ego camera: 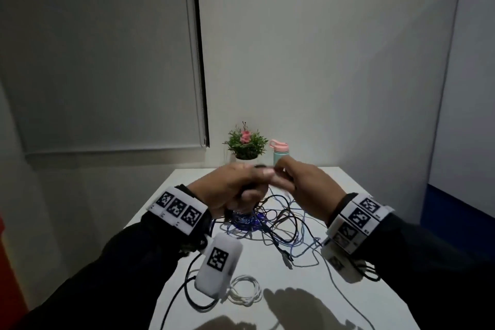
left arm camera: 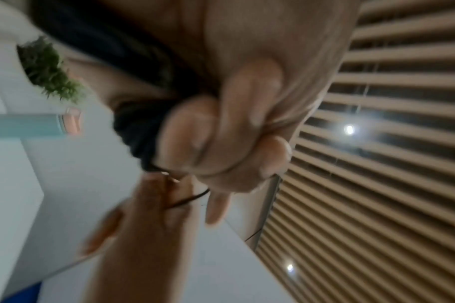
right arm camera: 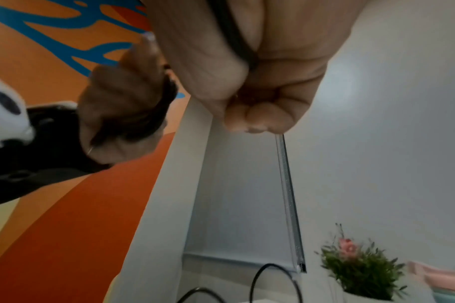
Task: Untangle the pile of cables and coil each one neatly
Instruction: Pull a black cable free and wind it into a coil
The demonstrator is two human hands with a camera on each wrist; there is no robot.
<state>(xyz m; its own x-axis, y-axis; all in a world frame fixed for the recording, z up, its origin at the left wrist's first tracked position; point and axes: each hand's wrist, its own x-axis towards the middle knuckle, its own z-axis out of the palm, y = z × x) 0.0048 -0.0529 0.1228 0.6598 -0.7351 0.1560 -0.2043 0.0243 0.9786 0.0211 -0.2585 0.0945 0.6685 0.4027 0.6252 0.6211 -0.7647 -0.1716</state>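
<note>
Both hands are raised above the white table (ego camera: 300, 284) and meet in the middle. My left hand (ego camera: 241, 193) is closed in a fist round a small coil of black cable (left arm camera: 138, 131), whose dark loops show beside the fingers (right arm camera: 166, 90). My right hand (ego camera: 284, 177) pinches a strand of the same black cable (right arm camera: 234, 39), which runs across its palm. Below the hands lies a tangle of black and blue cables (ego camera: 276, 225), with strands rising toward the hands. A coiled white cable (ego camera: 245, 293) lies near the front edge.
A potted plant (ego camera: 246, 143) and a teal bottle with a pink lid (ego camera: 279, 154) stand at the table's far edge. A loose black cable loop (ego camera: 191, 297) lies front left. A blue strand (ego camera: 345, 295) trails toward the front right.
</note>
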